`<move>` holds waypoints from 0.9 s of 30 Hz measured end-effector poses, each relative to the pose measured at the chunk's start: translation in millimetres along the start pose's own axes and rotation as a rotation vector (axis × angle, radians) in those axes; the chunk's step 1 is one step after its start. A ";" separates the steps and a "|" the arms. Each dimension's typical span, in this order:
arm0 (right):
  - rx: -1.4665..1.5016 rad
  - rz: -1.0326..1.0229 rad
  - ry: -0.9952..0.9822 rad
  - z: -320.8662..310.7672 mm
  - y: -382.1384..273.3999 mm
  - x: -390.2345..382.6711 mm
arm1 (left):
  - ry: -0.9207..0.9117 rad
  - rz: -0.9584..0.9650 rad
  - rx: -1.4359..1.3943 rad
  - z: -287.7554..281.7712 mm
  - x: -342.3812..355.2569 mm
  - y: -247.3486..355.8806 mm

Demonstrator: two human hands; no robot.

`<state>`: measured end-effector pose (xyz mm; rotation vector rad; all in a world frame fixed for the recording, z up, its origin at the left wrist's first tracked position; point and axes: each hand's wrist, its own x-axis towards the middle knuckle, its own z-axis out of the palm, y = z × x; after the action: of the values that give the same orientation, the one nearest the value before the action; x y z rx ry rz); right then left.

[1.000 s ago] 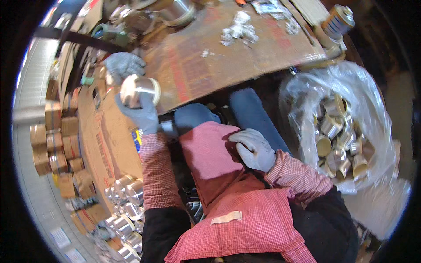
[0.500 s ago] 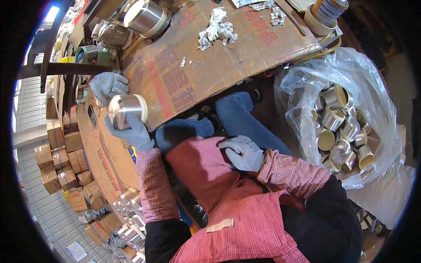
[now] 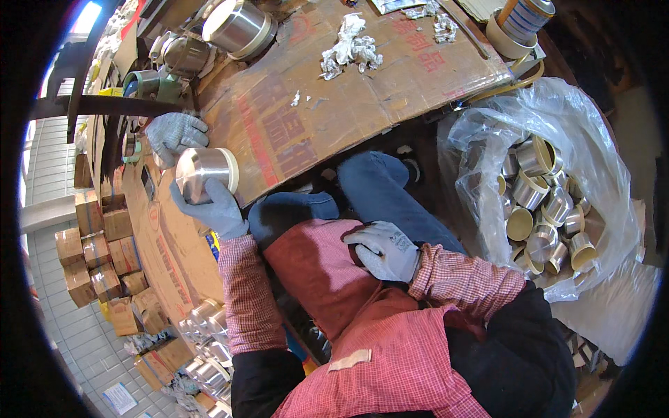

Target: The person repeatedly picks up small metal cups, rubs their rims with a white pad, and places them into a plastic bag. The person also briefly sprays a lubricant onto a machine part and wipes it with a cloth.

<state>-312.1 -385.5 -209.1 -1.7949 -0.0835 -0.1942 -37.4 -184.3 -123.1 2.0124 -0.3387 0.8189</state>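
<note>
My left hand (image 3: 214,210), in a grey glove, grips a shiny metal cup (image 3: 202,171) from below. The cup lies on its side at the table's left corner, with a cream-coloured rim toward the right. Just beyond it is another grey work glove (image 3: 175,134); no arm shows from it. On my thigh, over the red apron (image 3: 313,251), rests my gloved right hand (image 3: 385,252). Its fingers are curled under and closed, and the palm side is hidden, so what it holds, if anything, cannot be seen.
Cardboard covers the table (image 3: 334,111), with crumpled white paper (image 3: 352,52) on it. A larger metal pot (image 3: 239,29) stands at the far left. To my right, a clear plastic bag (image 3: 463,202) holds several metal cups. Stacked cartons (image 3: 97,251) and more metal cups (image 3: 209,348) are at left.
The view has shifted slightly, and my legs have moved a little. My right hand sits a bit lower on the apron. My left hand keeps its hold on the metal cup.
</note>
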 end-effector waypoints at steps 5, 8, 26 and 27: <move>-0.064 0.046 -0.001 -3.4 11.5 -1.9 | -0.011 -0.029 -0.056 3.9 -2.4 4.9; -0.088 0.052 -0.021 -0.2 16.5 -0.5 | 0.005 -0.021 -0.096 5.4 -1.6 5.3; -0.043 -0.028 -0.026 3.7 -11.5 -1.9 | -0.052 -0.048 -0.088 -1.9 -4.0 -7.3; -0.048 -0.027 -0.028 2.3 -11.4 -2.7 | -0.047 -0.023 -0.121 -2.1 -4.3 -8.8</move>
<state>-316.3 -380.5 -199.2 -1.8458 -0.1240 -0.1915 -36.8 -178.0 -130.9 1.9220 -0.3822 0.7207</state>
